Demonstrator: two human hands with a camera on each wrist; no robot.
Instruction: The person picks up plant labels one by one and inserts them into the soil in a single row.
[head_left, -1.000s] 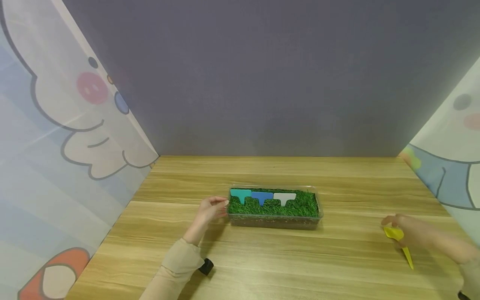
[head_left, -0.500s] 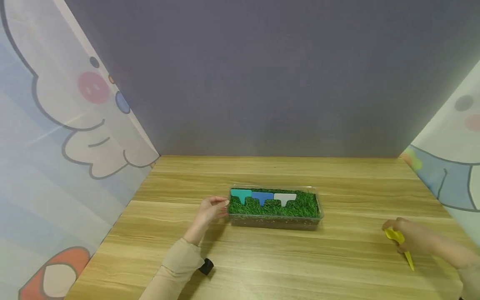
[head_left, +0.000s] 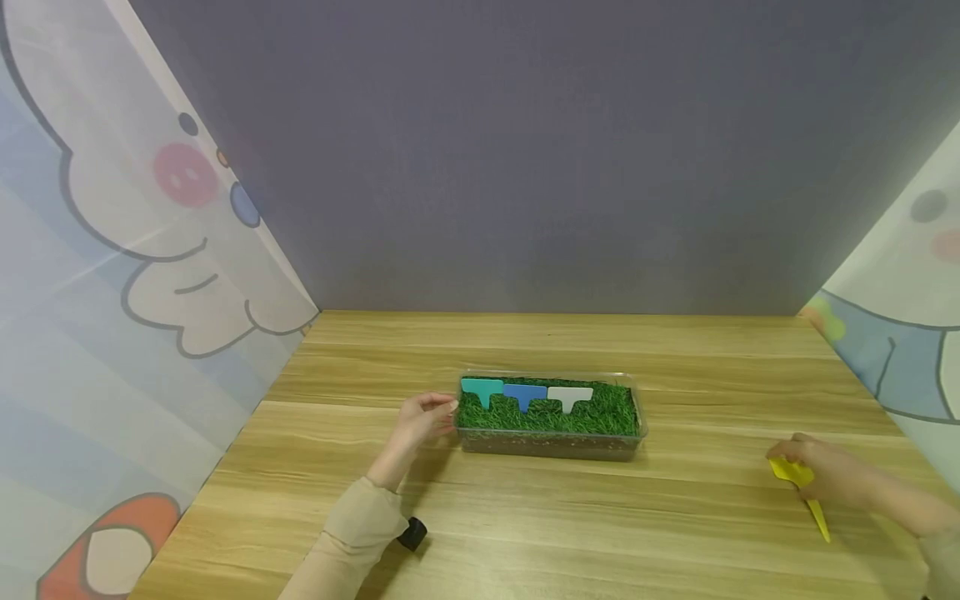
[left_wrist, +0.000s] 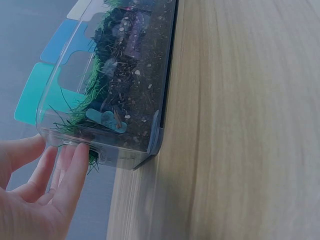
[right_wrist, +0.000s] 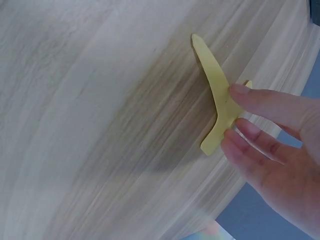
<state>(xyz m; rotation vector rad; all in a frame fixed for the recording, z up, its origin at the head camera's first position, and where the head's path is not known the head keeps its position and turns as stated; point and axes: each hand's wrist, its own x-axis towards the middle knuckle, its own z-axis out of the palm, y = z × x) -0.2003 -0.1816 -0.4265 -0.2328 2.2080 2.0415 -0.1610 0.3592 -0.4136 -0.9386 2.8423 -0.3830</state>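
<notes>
In the head view, a clear rectangular planter box (head_left: pixel 547 447) of green grass and dark soil stands on the table. Teal (head_left: pixel 482 388), blue (head_left: pixel 525 394) and white (head_left: pixel 570 396) T-shaped plant labels stick up from the grass in a row. At the box's left end, my left hand (head_left: pixel 420 419) holds the rim, with fingertips against the end wall (left_wrist: pixel 95 147). Far to the right, my right hand (head_left: pixel 828 471) pinches a yellow plant label (right_wrist: pixel 216 82) by its wide head, thumb on one side and fingers on the other. Its pointed stem lies at the table surface.
The wood-grain table (head_left: pixel 555 525) runs back to a grey wall (head_left: pixel 555 167). Cartoon-printed panels (head_left: pixel 187 283) flank it left and right. A black object (head_left: pixel 412 533) shows beside the left sleeve.
My right fingers have closed on the yellow label's head, and the label has shifted very slightly. My left hand and the box have stayed still.
</notes>
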